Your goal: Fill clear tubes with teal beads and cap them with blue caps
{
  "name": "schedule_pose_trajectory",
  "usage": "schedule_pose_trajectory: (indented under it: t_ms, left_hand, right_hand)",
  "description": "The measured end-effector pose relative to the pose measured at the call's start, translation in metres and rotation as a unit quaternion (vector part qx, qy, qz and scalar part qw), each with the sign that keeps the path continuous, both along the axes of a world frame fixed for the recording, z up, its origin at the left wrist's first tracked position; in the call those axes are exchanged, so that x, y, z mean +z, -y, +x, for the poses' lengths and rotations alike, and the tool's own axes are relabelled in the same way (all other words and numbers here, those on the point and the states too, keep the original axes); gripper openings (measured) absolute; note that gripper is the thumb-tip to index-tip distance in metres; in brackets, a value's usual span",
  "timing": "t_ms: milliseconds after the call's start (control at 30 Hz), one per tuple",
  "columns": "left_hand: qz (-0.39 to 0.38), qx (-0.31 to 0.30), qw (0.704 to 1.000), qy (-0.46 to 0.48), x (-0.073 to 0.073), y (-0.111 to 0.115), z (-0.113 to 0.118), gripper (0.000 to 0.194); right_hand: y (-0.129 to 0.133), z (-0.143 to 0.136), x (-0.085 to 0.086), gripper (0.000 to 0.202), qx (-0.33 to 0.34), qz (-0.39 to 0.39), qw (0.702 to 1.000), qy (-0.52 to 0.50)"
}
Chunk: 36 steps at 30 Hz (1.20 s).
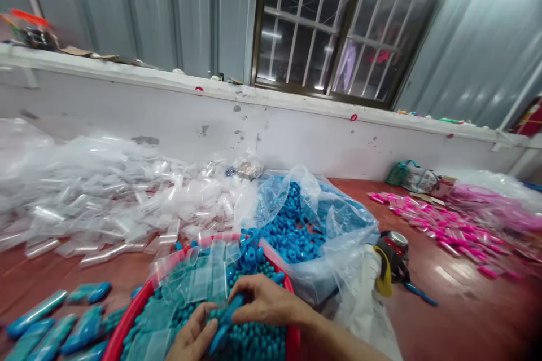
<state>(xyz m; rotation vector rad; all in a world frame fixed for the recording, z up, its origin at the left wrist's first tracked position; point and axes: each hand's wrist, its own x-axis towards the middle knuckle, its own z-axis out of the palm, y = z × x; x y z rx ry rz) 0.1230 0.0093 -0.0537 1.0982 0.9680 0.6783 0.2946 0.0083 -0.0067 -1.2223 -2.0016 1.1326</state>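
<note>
Low over a red basin point(127, 321), my two hands are close together. My right hand point(266, 302) is closed, pinching a blue plastic part point(224, 327) between thumb and fingers. My left hand point(195, 334) is closed too, its fingertips meeting beside that blue part; what they grip is blurred. Small teal beads point(262, 344) fill the basin beneath. Clear plastic tubes point(203, 282) lie over the beads at its far and left side. Loose blue parts point(249, 251) sit at the basin's far right rim.
Left of the basin lie bead-filled tubes with blue ends point(82, 330). Behind is a heap of clear tubes point(127, 197). An open plastic bag holds a pile of blue parts point(292, 231). Pink pieces point(444, 225) spread over the red surface at right, near a dark strapped object point(393, 254).
</note>
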Motion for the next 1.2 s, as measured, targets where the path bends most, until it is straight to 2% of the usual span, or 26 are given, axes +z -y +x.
schedule_pose_trajectory:
  t_ms: [33,100,167,233,300,433,567,633,733,833,933,1200]
  left_hand:
    - [0.0,0.01,1.0,-0.001,0.0,0.003,0.001,0.043]
    - [0.039,0.032,0.998,-0.023,0.002,0.007,0.002,0.042]
    - [0.099,0.052,0.992,-0.057,0.005,0.01,0.003,0.036]
    - [0.113,0.045,0.989,-0.08,0.007,0.011,0.003,0.032]
    - [0.094,0.025,0.992,-0.075,0.009,0.011,0.002,0.032]
    - [0.089,0.009,0.996,-0.018,0.01,0.014,0.002,0.034]
    - [0.071,0.003,0.997,0.013,0.012,0.016,0.0,0.036]
    - [0.067,0.001,0.998,0.019,0.013,0.017,0.0,0.035]
    - [0.087,-0.004,0.996,0.019,0.014,0.018,0.0,0.031]
    - [0.101,-0.016,0.994,0.025,0.015,0.02,-0.001,0.028]
    - [0.102,-0.023,0.994,0.03,0.015,0.021,-0.002,0.029]
    - [0.074,-0.021,0.996,0.035,0.013,0.02,-0.001,0.053]
  right_hand:
    - [0.001,-0.004,-0.005,0.027,-0.054,-0.045,0.994,-0.078]
    - [0.005,-0.013,-0.013,0.036,-0.15,-0.104,0.963,-0.198]
    - [0.011,-0.019,-0.015,0.041,-0.213,-0.143,0.93,-0.262]
    - [0.016,-0.02,-0.015,0.042,-0.234,-0.164,0.918,-0.275]
    - [0.018,-0.018,-0.013,0.042,-0.211,-0.141,0.934,-0.25]
    - [0.02,-0.013,-0.012,0.051,-0.111,-0.045,0.981,-0.153]
    - [0.023,-0.013,-0.01,0.042,-0.104,-0.021,0.988,-0.109]
    - [0.025,-0.013,-0.004,0.035,-0.097,0.004,0.994,-0.053]
    - [0.027,-0.013,0.008,0.035,-0.062,0.032,0.996,0.053]
    - [0.026,-0.011,0.016,0.038,-0.029,0.003,0.996,0.081]
    - [0.023,-0.008,0.015,0.04,0.01,-0.047,0.998,0.033]
    - [0.019,0.0,0.004,0.048,0.038,-0.109,0.993,-0.001]
